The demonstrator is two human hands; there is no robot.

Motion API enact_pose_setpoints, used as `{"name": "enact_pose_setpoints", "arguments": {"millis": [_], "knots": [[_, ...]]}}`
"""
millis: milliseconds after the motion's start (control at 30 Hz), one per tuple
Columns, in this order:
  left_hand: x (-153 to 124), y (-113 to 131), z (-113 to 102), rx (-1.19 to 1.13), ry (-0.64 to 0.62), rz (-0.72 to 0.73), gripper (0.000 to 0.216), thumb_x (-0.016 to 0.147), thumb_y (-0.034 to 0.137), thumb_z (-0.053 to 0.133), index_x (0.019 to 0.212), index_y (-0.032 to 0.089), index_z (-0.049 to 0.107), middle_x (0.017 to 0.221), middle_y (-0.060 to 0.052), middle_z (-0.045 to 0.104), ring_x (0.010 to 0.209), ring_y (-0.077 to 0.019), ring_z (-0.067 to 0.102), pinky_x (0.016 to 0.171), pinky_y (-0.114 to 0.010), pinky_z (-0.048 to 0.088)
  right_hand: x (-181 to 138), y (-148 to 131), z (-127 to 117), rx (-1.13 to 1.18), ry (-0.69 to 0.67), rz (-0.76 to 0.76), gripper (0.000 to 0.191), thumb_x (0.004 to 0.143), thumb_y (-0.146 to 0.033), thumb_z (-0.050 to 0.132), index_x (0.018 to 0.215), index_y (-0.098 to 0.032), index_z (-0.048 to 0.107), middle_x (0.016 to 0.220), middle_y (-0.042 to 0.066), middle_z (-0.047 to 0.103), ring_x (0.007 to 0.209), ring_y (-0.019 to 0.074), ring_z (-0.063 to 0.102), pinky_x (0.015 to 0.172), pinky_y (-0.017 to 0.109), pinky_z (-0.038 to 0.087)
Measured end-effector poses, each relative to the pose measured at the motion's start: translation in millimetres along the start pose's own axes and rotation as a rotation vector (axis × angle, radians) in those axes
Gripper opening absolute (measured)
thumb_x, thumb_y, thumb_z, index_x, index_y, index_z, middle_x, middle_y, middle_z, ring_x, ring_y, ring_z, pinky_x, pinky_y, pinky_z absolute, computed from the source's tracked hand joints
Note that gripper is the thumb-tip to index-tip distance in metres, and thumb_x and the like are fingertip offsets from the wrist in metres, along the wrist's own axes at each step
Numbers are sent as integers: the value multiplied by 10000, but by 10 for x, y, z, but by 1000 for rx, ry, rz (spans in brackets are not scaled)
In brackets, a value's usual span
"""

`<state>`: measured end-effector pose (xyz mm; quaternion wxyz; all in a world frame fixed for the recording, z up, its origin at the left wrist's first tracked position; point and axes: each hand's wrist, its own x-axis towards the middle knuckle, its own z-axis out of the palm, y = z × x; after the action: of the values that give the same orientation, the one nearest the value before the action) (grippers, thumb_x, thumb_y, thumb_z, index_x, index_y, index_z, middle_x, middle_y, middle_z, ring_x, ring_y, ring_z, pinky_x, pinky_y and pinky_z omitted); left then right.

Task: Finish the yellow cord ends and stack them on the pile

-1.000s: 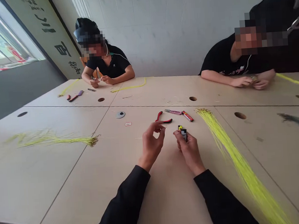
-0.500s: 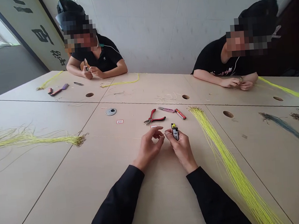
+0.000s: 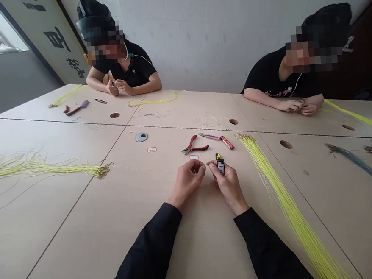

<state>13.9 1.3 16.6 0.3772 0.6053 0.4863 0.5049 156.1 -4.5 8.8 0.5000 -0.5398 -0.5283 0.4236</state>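
Observation:
My left hand (image 3: pixel 188 181) is closed in a pinch, fingertips meeting those of my right hand (image 3: pixel 226 181) just above the table. Whatever is pinched between them is too small to name; a thin pale thread runs left from it across the table. My right hand also grips a small black lighter with a yellow top (image 3: pixel 220 165), held upright. Red-handled pliers (image 3: pixel 195 146) lie just beyond my hands.
A long bundle of yellow cords (image 3: pixel 284 200) runs along the table to my right, another yellow bundle (image 3: pixel 44 167) lies at my left. A pink tool (image 3: pixel 209 136) and a red lighter (image 3: pixel 227 142) sit near the pliers. Two people in black work across the table (image 3: pixel 83 214).
My hands have come together, the left moving in until its fingertips meet the right's. The view has shifted slightly.

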Motion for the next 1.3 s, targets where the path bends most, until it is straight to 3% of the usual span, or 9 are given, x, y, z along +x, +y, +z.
{"name": "enact_pose_setpoints", "arguments": {"millis": [633,833,1067,1300], "knots": [[-6,-5,1,-35,-36,-13,134,844,293,625,770,182,641,729,-17,651,649,-134,564,632,-263,456,0,9,-22,1,-1,-14,348,864,-523,652,929,-182,631,598,-54,386,520,110,290,454,245,267],[1,-22,-2,-16,12,-19,120,841,284,627,782,181,649,750,-25,664,669,-137,571,663,-268,463,1,-13,-5,5,23,33,372,842,-537,663,886,-169,638,610,-42,431,536,113,344,497,246,336],[-1,-30,6,0,-9,-15,169,843,295,642,742,162,659,710,-16,658,635,-123,550,626,-249,435,16,-19,-5,-69,23,-17,425,789,-543,697,897,-131,703,737,38,623,692,177,549,649,276,460],[-11,-28,12,-27,-23,-40,170,835,280,648,729,146,651,679,-9,636,611,-111,524,594,-234,411,14,-43,3,-71,-17,-27,433,807,-562,647,862,-134,667,719,37,602,682,176,532,640,275,456]]}}
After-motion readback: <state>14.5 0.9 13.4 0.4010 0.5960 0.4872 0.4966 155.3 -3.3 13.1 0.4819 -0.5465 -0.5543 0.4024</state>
